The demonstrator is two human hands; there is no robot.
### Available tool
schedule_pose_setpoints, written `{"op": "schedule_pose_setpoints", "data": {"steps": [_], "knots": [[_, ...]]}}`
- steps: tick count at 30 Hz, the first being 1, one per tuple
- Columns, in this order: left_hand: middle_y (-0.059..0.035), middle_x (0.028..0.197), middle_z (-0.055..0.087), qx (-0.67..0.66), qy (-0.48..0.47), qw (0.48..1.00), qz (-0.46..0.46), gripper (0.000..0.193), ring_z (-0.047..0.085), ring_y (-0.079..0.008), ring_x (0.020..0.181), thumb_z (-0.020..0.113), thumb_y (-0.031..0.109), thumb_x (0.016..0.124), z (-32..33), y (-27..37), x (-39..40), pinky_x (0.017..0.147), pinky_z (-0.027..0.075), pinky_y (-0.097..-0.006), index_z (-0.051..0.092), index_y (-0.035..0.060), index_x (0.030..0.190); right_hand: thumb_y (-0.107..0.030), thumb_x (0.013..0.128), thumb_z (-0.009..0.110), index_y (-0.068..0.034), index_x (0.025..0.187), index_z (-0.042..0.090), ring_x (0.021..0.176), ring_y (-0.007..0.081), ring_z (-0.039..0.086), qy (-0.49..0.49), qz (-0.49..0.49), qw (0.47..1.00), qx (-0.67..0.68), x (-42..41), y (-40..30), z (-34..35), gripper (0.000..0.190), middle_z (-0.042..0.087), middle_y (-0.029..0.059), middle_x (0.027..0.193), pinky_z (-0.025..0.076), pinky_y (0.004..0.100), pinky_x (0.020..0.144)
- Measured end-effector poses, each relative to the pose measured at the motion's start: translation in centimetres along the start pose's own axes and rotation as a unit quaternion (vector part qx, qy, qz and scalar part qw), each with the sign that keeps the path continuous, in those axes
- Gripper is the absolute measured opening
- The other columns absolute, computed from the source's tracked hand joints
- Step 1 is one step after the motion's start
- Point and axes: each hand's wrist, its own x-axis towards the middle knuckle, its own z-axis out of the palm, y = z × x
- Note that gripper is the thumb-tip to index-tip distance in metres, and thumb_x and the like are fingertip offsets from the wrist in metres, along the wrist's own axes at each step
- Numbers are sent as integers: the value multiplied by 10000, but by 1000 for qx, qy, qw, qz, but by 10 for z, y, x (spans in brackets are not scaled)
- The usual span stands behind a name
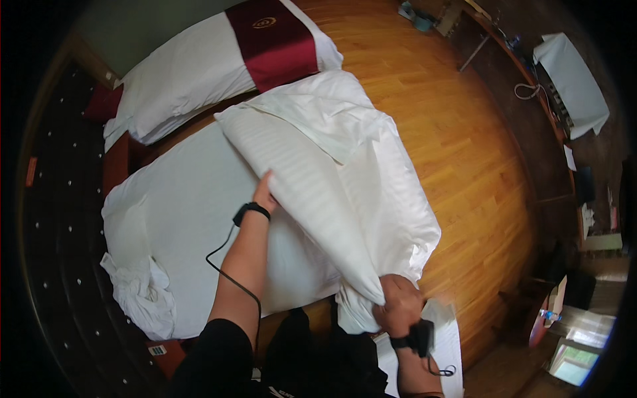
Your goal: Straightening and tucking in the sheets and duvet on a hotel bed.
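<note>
A thick white duvet (308, 184) lies folded back at a slant across the lower part of the near bed. My left hand (266, 191) is at its folded edge, with most of the fingers hidden by the cloth. At the duvet's near corner, my right hand (399, 304) is closed around the bunched fabric. White sheet covers the mattress (184, 199) to the left of the fold. A thin pale cloth (308, 124) rests on top of the duvet toward its far end. Both wrists wear black bands with cables.
A second bed (194, 64) with a dark red runner (273, 42) stands beyond. Crumpled white cloth (142, 293) lies by the black tufted headboard (59, 209). A wooden nightstand (115, 161) sits between the beds. Wooden floor (463, 174) and a long desk (540, 104) are on the right.
</note>
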Motion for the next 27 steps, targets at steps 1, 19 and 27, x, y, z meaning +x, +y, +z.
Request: {"op": "schedule_pose_setpoints", "data": {"steps": [1, 19, 27], "knots": [[-124, 1257, 536, -23, 11, 999, 25, 607, 522, -263, 1143, 572, 425, 863, -13, 21, 27, 1004, 404, -407, 418, 38, 1304, -20, 496, 664, -20, 879, 618, 775, 307, 607, -11, -12, 1000, 6, 3, 0, -23, 386, 627, 131, 865, 509, 375, 685], [-131, 1033, 631, 56, -322, 904, 276, 239, 597, -245, 965, 491, 156, 887, 368, 163, -139, 901, 453, -361, 572, -18, 1029, 27, 722, 510, 36, 844, 597, 814, 194, 583, 436, 223, 871, -31, -169, 60, -276, 150, 620, 119, 867, 453, 292, 750], [-146, 1127, 592, 198, -530, 694, 445, 345, 558, -230, 1053, 406, 206, 946, 476, 167, -325, 949, 416, -349, 537, -35, 1156, -150, 900, 406, 29, 1105, 573, 945, 184, 551, 542, 398, 722, -162, -451, -153, -330, 320, 607, 91, 1024, 424, 320, 870]]}}
